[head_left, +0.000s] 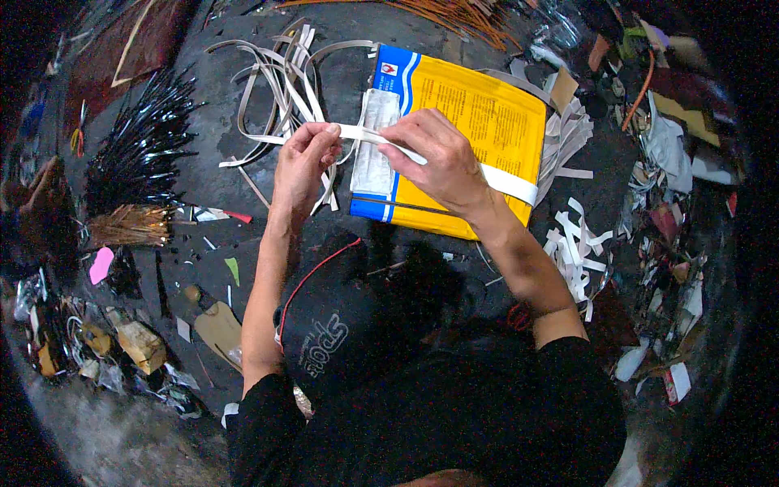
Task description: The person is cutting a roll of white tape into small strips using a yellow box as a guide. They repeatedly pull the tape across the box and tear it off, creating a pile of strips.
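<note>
A long white strip runs slantwise over a flat yellow-and-blue printed sack. My left hand, just beyond the sack's left edge, pinches the strip between thumb and fingertips. Over the sack, my right hand has its fingers closed on the same strip, a short span from the left hand. A whitish folded piece lies on the blue part of the sack, partly behind the strip. Loose pale strips lie in a tangle beyond my left hand.
Grey-white strips fan out past the sack's right edge, with curled white strips nearer. To the left lie a bundle of shiny black strips and a brown bundle. Mixed scraps litter both sides of the dark floor.
</note>
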`<action>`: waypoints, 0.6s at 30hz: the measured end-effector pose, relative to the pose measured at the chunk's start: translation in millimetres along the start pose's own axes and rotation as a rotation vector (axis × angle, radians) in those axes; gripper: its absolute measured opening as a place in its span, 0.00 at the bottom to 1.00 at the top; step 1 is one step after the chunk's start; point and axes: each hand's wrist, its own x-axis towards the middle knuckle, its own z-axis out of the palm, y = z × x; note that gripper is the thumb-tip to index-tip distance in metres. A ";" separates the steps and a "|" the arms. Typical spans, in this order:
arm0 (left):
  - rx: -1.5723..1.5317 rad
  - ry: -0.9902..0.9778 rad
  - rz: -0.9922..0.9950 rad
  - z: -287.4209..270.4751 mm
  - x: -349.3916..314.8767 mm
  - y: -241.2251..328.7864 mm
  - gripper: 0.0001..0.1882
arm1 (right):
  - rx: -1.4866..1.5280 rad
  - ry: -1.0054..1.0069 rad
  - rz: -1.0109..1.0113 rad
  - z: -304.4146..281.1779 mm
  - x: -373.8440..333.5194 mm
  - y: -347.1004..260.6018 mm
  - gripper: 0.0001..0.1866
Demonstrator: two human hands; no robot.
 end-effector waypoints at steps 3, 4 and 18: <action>-0.130 0.005 -0.041 -11.6 6.4 -9.5 0.09 | 0.022 0.016 -0.032 7.4 5.9 -0.8 0.07; -0.183 0.009 -0.057 -13.0 10.0 -7.0 0.09 | 0.016 0.019 -0.031 9.3 7.8 -1.4 0.07; 0.082 0.084 -0.032 28.6 -12.4 4.1 0.14 | 0.066 0.019 0.031 8.2 5.0 -3.5 0.09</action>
